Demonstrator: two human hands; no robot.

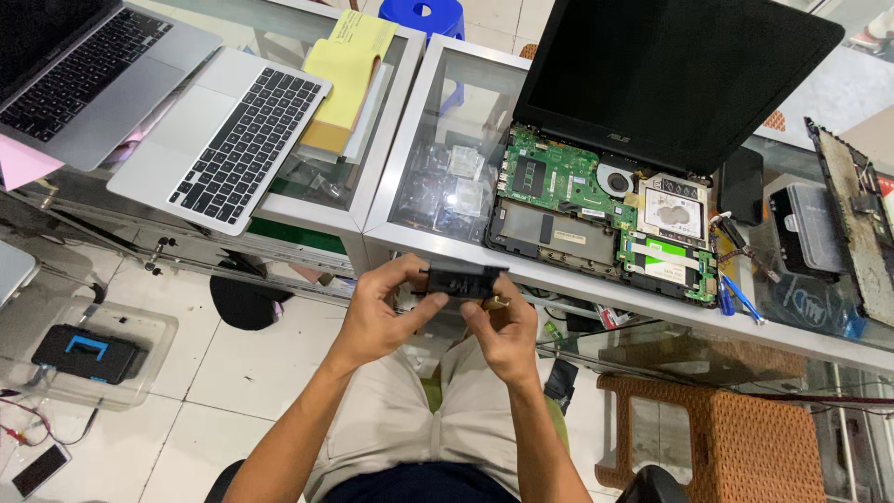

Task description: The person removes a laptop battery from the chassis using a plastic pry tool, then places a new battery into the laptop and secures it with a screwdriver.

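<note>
Fingers of my left hand (380,307) and right hand (503,328) clench the small black module (463,278) from both ends, steadying it level above my lap, near the opened laptop (605,210) on the table (559,279).

small black rectangular part (463,278), level, above lap

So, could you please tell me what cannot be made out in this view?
- Black part: the head view shows one dark face only; fingers of the left hand and right hand cover its ends.
- Opened laptop: its screen is dark, and the board parts are too small to tell apart.
- Grey laptop: cut off by the top-left edge.
</note>
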